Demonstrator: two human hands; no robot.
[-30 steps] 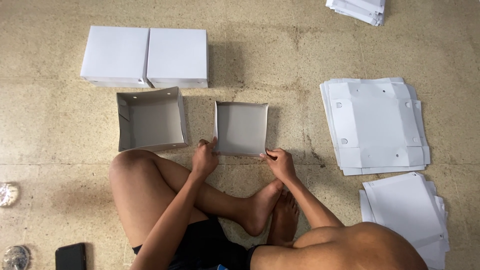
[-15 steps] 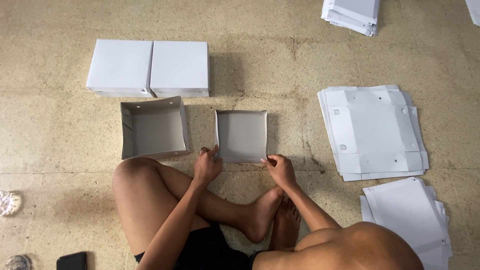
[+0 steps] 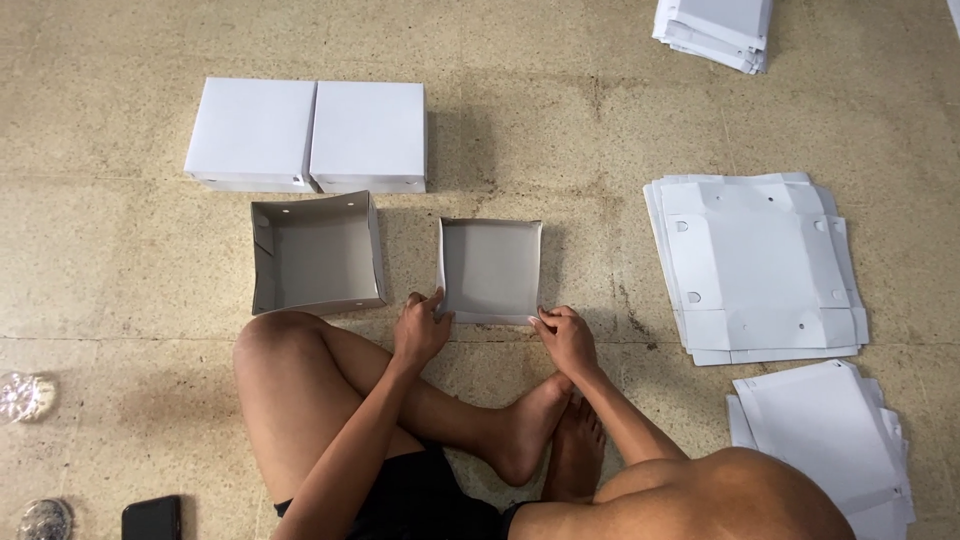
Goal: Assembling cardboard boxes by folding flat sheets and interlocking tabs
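I sit cross-legged on a stone floor. In front of me stands a small open grey cardboard box (image 3: 490, 268), half folded. My left hand (image 3: 420, 330) pinches its near left corner, and my right hand (image 3: 563, 336) pinches its near right corner. To the left of it sits a larger open grey box (image 3: 315, 252), untouched, close to my left knee.
Two closed white boxes (image 3: 310, 133) lie side by side at the back left. Stacks of flat white box blanks lie at the right (image 3: 757, 265), lower right (image 3: 830, 430) and top right (image 3: 715, 28). A black phone (image 3: 152, 518) and clear wrappers (image 3: 22, 395) lie at lower left.
The view has shifted slightly. Both hands stay on the small box's near edge, working its corners; the box has barely moved.
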